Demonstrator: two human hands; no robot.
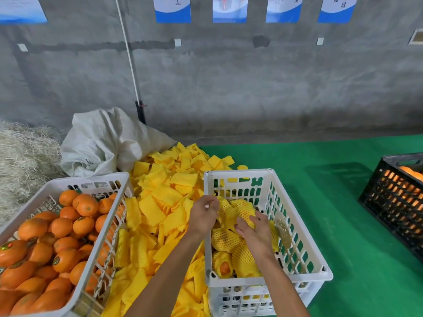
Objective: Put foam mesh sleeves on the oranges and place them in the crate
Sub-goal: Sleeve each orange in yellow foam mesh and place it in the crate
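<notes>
Both hands reach into the white crate on the green mat, at the right of the near scene. The left hand is over the crate's left wall, its fingers curled, and it seems to pinch the edge of a yellow foam sleeve at the top of the pile inside, though the fingertips blur into the mesh. The right hand lies palm down on a sleeved orange in the middle of the crate, fingers spread and bent over it, holding it against the others.

The crate holds several oranges already wrapped in yellow mesh, piled along its left side and centre; one near the front corner shows bare orange skin through the open end of its sleeve.

Left of that crate, a heap of loose foam sleeves covers the floor and runs between the two white crates. At the near left, a second white crate, tilted towards the camera, is full of bare oranges, some with small stickers.

Behind the heap lies a crumpled pale sack, with straw at the far left. At the right edge a black crate holds more oranges. A grey concrete wall stands behind, with blue-and-white posters along its top.
</notes>
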